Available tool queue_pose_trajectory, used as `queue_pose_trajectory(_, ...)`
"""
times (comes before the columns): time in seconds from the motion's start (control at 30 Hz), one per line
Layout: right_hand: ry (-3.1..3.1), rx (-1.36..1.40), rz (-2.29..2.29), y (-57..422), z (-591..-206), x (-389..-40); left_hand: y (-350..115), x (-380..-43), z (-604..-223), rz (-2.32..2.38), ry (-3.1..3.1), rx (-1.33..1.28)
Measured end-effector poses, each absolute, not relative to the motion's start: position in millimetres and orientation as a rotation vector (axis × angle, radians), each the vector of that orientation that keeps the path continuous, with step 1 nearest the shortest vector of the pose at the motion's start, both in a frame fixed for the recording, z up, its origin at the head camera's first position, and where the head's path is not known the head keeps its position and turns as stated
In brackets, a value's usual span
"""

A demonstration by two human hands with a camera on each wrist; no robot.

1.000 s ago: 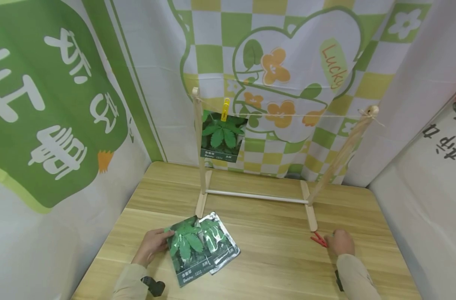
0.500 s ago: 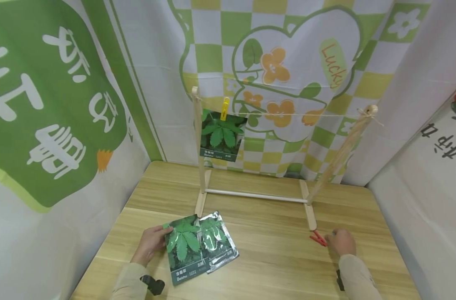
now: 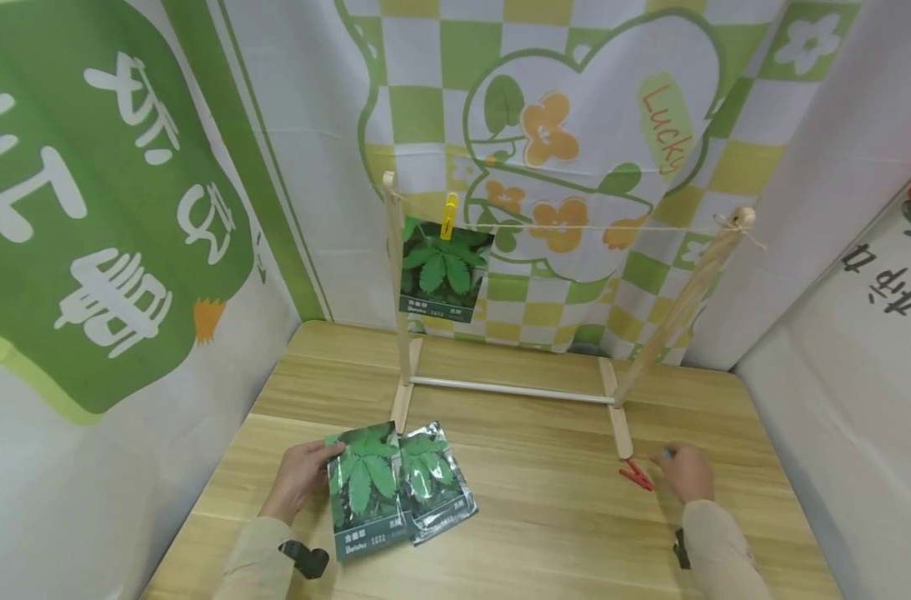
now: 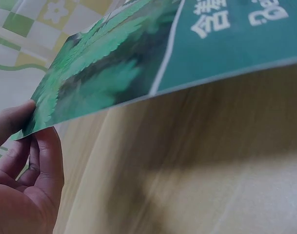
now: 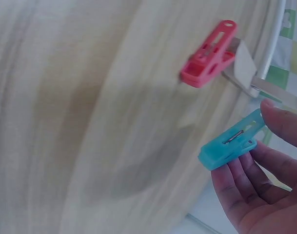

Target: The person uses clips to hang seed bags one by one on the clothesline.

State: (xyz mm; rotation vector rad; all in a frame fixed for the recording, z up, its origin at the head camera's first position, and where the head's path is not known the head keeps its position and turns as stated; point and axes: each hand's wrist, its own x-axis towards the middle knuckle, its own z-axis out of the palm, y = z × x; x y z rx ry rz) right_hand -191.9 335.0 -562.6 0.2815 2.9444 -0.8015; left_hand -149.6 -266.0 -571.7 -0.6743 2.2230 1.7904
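My left hand [image 3: 301, 477] pinches the upper left edge of a green seed packet [image 3: 365, 492] with a leaf picture, thumb on top and fingers beneath. In the left wrist view the packet [image 4: 114, 73] is raised over the wood. A second, shiny seed packet [image 3: 434, 483] lies beside it, partly covered by the held one. My right hand [image 3: 686, 473] holds a light blue clothespin [image 5: 231, 139] between thumb and fingers, its other end pointing away from the palm. Left of that hand, a red clothespin [image 3: 636, 475] lies on the table near the stand's right foot.
A wooden stand [image 3: 402, 283] carries a string [image 3: 613, 227] between its two posts. From it a third packet [image 3: 443, 279] hangs by a yellow clothespin [image 3: 449, 217] near the left post. Printed cloth [image 3: 417, 50] surrounds the wooden table [image 3: 545, 517].
My left hand has moved slightly up, turning the held packet more upright. My right hand has lifted away from the red clothespin with the light blue one in its fingers.
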Motion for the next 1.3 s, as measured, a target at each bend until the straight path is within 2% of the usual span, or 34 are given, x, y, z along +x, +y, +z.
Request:
queue_pose_trajectory(1.07,2.966,0.31,-0.944,331.6,-502.2,-199.2,-266.8,-165.1,-539.6,1.821,2.302,-0.734)
queue_pose_trajectory(1.3,3.084,0.243,-0.931,329.6,-493.6,-199.4,-266.3,-165.3,-528.0,1.845,2.291,-0.747)
